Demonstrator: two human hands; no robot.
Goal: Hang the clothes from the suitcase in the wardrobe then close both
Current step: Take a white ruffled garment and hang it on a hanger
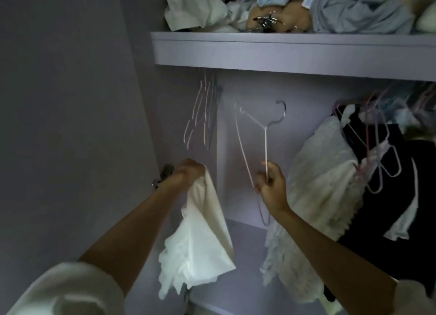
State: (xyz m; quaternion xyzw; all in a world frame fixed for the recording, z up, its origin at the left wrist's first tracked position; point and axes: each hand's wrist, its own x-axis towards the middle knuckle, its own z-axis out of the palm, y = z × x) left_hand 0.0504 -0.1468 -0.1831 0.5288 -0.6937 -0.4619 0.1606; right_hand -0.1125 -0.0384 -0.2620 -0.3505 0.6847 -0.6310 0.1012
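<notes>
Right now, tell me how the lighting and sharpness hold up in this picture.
Head view: dim and bluish overall; the hanger held by the right hand is motion-blurred and faint; the white garment in the left hand is the brightest area; the shelf edge bows from wide-angle distortion.

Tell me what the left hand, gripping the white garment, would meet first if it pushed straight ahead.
Probably the bunch of empty wire hangers hanging just beyond and above the left hand, then the wardrobe's pale back wall; depth is unclear.
</notes>
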